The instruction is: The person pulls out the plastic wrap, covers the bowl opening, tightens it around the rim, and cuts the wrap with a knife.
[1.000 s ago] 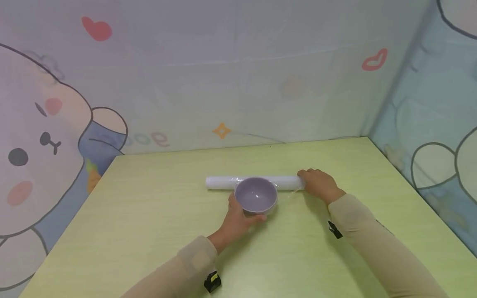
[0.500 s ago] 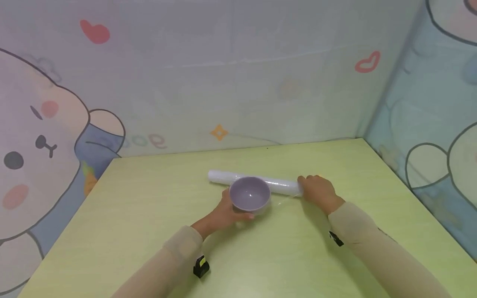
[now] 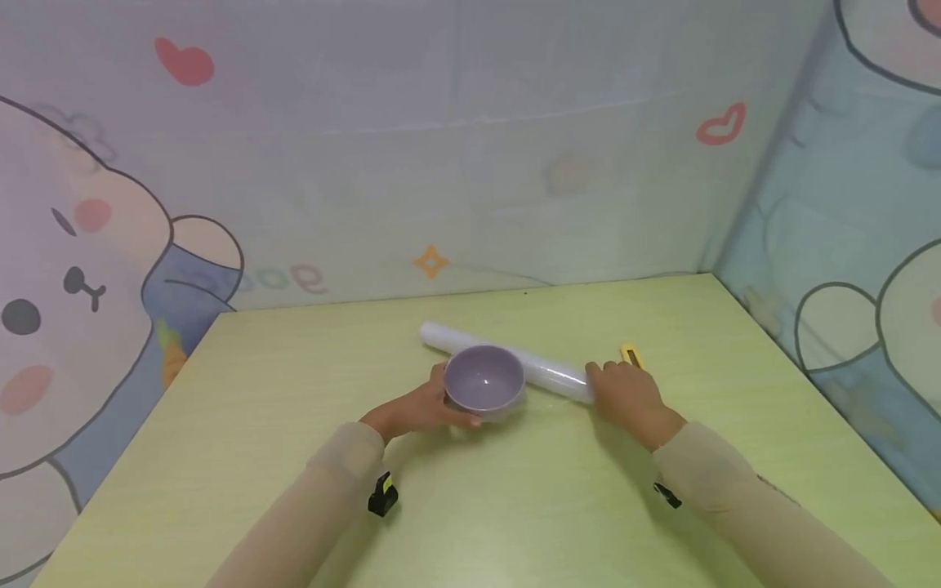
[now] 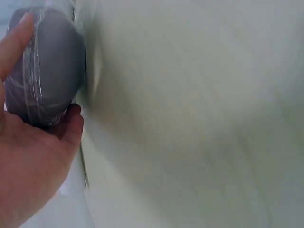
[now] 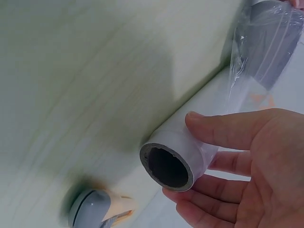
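Observation:
In the head view my left hand (image 3: 417, 408) grips a small purple bowl (image 3: 485, 377) from its left side, thumb along the near wall. Clear film with creases wraps the bowl's outside (image 4: 59, 57) in the left wrist view. My right hand (image 3: 628, 400) holds the right end of a white roll of cling film (image 3: 555, 378), which lies slantwise behind the bowl. Its hollow cardboard core (image 5: 167, 166) faces the right wrist camera, thumb on one side and fingers on the other. From roll to bowl runs a loose sheet of film (image 5: 240, 61).
Just beyond my right hand lies a yellow utility knife (image 3: 631, 354), whose grey end (image 5: 90, 210) shows in the right wrist view. The pale green table (image 3: 294, 367) meets a printed cloth backdrop (image 3: 353, 204) at its back edge.
The bowl has moved left with my left hand. The roll has swung from level to slanted, its right end nearer me, and the utility knife has come into sight behind my right hand.

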### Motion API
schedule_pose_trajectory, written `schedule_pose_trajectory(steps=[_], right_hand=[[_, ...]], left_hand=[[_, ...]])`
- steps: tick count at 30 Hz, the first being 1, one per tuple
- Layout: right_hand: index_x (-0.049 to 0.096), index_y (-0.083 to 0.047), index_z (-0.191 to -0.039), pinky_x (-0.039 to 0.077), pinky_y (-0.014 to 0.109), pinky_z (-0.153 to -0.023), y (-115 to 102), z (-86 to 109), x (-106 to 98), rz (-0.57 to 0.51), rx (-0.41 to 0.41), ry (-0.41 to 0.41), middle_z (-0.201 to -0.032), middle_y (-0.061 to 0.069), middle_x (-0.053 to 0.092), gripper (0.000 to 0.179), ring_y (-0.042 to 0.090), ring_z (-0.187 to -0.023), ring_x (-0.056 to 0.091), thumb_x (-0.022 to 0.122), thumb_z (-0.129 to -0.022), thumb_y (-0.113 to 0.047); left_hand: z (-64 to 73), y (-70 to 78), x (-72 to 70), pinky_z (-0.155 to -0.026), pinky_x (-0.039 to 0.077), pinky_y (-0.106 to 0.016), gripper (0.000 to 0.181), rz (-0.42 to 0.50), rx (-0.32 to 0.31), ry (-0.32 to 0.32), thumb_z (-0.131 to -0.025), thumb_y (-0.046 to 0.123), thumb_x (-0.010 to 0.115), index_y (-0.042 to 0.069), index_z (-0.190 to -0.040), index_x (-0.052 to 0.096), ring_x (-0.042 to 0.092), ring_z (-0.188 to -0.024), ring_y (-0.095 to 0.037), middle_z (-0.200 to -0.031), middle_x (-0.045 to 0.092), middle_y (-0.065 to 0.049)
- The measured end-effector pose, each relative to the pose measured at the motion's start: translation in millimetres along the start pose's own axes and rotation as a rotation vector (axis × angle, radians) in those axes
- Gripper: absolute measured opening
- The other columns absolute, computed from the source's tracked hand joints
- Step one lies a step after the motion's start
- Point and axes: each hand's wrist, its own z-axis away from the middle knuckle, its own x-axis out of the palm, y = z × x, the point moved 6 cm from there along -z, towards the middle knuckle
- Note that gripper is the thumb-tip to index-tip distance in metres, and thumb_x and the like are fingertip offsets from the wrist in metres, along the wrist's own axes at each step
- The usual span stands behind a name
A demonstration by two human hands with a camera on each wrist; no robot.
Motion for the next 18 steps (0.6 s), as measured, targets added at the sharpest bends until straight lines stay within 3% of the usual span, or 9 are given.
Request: schedule_pose_trajectory(steps=[9,18], right_hand=[[0.050,-0.006,-0.087,0.039,0.034,-0.048,-14,18.3,-2,-0.040,0.028,-0.069,-0.068,0.007,0.052,0.023,0.020,-0.056,0.048,0.064,-0.074,-0.018],[0.048,-0.006,-0.086,0.037,0.033,-0.045,-26,28.2,-4,-0.036,0.039,-0.019,-0.065,0.007,0.049,0.026,0.021,-0.054,0.046,0.066,-0.073,-0.020]], left_hand=[[-3.4,-3.4,-2.4,-0.109,0.019,-0.049,0.105,0.037,-0.008,-0.067,-0.069,0.025,0.081,0.022,-0.143,0.006,0.027,-0.131,-0.025,-0.144,0.018,-0.004],[-1.3,-3.5,-6.7,-0.109,0.020,-0.051,0.107,0.037,-0.031,-0.081,-0.069,0.027,0.081,0.025,-0.145,0.005,0.026,-0.133,-0.025,-0.143,0.026,-0.003]])
